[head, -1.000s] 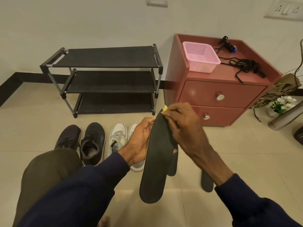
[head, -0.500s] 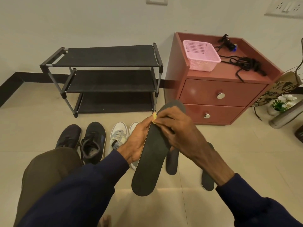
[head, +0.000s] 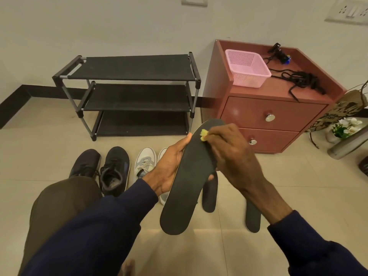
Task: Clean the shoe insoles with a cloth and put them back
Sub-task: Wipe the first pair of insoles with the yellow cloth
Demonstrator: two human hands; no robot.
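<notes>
A pale beige tiled floor [head: 49, 152] fills most of the view. Against the wall stands a black three-tier fabric shoe rack [head: 135, 68], and just right of it a reddish-brown two-drawer wooden cabinet [head: 264, 114]. On the cabinet top sit a pink perforated plastic basket [head: 249, 81] and, beside it, a tangle of black cord [head: 302, 80].

In front of the rack a pair of black lace-up sneakers [head: 114, 170] stands side by side on the floor, with a pair of white sneakers [head: 144, 162] just to their right, partly hidden behind the left hand.

A long black foam insole [head: 189, 186] is held up in the air in front of the person, toe end uppermost and tilted right. Two more black insoles [head: 209, 198] [head: 252, 218] lie flat on the tiles below, partly covered.

The left hand [head: 171, 166] grips the held insole round its middle, thumb along the left edge. The right hand [head: 233, 152] has its fingers curled round a small bunched yellow cloth [head: 204, 134], pressing it to the insole near the toe.
</notes>
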